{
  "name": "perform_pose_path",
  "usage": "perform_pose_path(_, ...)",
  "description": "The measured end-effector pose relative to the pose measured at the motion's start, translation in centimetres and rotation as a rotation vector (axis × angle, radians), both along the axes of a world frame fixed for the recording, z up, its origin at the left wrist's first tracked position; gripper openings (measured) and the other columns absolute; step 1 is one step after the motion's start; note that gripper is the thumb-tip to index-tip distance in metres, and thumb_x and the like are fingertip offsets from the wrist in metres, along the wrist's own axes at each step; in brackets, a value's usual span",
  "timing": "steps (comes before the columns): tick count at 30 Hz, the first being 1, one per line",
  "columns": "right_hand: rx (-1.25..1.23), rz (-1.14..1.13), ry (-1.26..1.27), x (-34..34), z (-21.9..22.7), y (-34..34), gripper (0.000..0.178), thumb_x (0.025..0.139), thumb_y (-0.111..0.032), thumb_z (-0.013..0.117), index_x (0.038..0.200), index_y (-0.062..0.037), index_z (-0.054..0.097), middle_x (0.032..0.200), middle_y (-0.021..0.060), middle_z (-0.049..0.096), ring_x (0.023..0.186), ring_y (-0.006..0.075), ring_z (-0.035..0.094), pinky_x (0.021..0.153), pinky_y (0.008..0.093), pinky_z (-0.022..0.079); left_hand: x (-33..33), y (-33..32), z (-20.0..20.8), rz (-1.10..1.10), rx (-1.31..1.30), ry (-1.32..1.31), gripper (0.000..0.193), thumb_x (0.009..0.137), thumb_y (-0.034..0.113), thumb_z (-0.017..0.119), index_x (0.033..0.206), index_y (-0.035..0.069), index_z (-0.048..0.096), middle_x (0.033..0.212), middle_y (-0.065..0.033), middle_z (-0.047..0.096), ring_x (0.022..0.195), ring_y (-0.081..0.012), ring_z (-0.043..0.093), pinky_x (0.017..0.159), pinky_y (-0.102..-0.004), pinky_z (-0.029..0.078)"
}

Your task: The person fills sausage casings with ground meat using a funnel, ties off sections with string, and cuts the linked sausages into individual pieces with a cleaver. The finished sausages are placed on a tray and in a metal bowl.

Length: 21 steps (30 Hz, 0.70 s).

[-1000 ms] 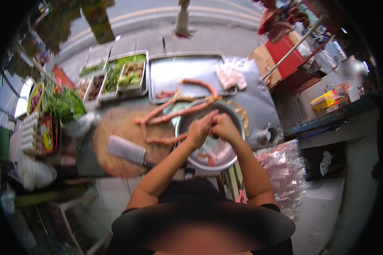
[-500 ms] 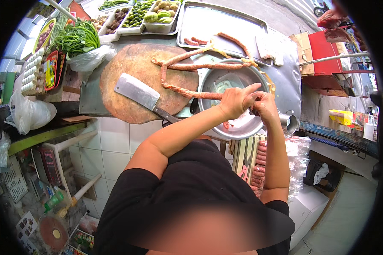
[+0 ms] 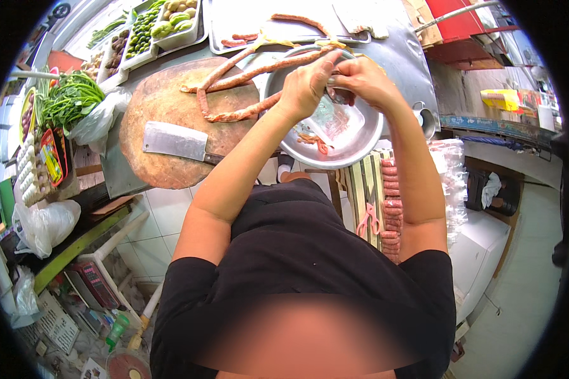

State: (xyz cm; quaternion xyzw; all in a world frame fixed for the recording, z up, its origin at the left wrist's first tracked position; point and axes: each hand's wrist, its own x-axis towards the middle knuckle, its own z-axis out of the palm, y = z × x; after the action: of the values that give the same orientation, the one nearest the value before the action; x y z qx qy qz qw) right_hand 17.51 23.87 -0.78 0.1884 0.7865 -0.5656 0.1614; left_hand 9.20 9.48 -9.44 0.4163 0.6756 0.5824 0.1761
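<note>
A long, thin reddish sausage point(image 3: 240, 115) bends back and forth over the round wooden chopping board point(image 3: 148, 95). One end of it runs into my left hand point(image 3: 310, 85), whose fingers are closed on it above a metal basin point(image 3: 374, 136). My right hand point(image 3: 363, 81) meets the left, its fingers pinched together. A dark red, meat-like bit point(image 3: 340, 96) shows under those fingers, but what they grip is mostly hidden. Scraps of red meat point(image 3: 319, 144) and a pale, wet mass lie in the basin. On the board rests a cleaver point(image 3: 174, 139), its handle partly behind my left forearm.
A metal tray point(image 3: 284, 33) with short sausages stands at the far side. Vegetable trays point(image 3: 171, 41), leafy greens point(image 3: 73, 98) and eggs point(image 3: 28, 174) are at the left. Pink scissors point(image 3: 368, 219) and sausage links point(image 3: 392, 205) lie near my right forearm, beside a metal cup point(image 3: 427, 120).
The view has shifted, so the board and basin sit further left and higher. Both hands stay together over the basin, now nearer its far side. More meat scraps show in the basin.
</note>
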Motion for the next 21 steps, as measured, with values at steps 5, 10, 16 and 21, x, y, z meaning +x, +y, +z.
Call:
perform_pose_path(5, 0.397, -0.091, 0.093, -2.0, -1.2, -2.4, 0.022, 0.072, -0.014, 0.069, 0.084, 0.0033, 0.069, 0.062, 0.0158, 0.061, 0.057, 0.0219, 0.061, 0.06, 0.0359, 0.051, -0.5, 0.5, 0.1, 0.075, 0.0, 0.136, 0.064, 0.102, 0.052, 0.017, 0.134, 0.011, 0.055, 0.119, -0.0181, 0.065, 0.112, -0.0369, 0.06, 0.092, -0.0448, 0.048)
perform_pose_path(10, -0.08, -0.018, -0.008, -1.8, -0.1, -0.2, 0.01, 0.083, -0.009, 0.064, 0.083, -0.0024, 0.071, 0.065, 0.0035, 0.065, 0.058, 0.0102, 0.061, 0.052, 0.0243, 0.048, -1.7, 0.4, 0.2, 0.063, -0.01, 0.347, 0.053, 0.102, 0.044, 0.031, 0.138, 0.012, 0.053, 0.1, -0.0146, 0.069, 0.084, -0.0255, 0.067, 0.08, -0.0329, 0.051)
perform_pose_path(16, -0.101, -0.028, 0.081, -1.7, -1.0, 0.2, 0.015, 0.079, -0.017, 0.072, 0.085, -0.0024, 0.071, 0.066, 0.0044, 0.064, 0.056, 0.0109, 0.059, 0.05, 0.0253, 0.048, -1.9, 0.7, 0.1, 0.088, -0.021, 0.036, 0.062, 0.102, 0.053, 0.018, 0.133, 0.016, 0.057, 0.114, -0.0176, 0.066, 0.104, -0.0383, 0.063, 0.09, -0.0434, 0.048)
perform_pose_path(21, 0.146, -0.127, 0.123, -3.0, -3.2, -0.8, 0.019, 0.07, -0.014, 0.071, 0.081, 0.0021, 0.071, 0.063, 0.0086, 0.065, 0.052, 0.015, 0.061, 0.051, 0.0284, 0.05, -2.1, 0.9, -0.3, 0.05, -0.022, 0.029, 0.067, 0.101, 0.057, 0.017, 0.132, 0.014, 0.059, 0.113, -0.0175, 0.067, 0.108, -0.0374, 0.063, 0.092, -0.0426, 0.047)
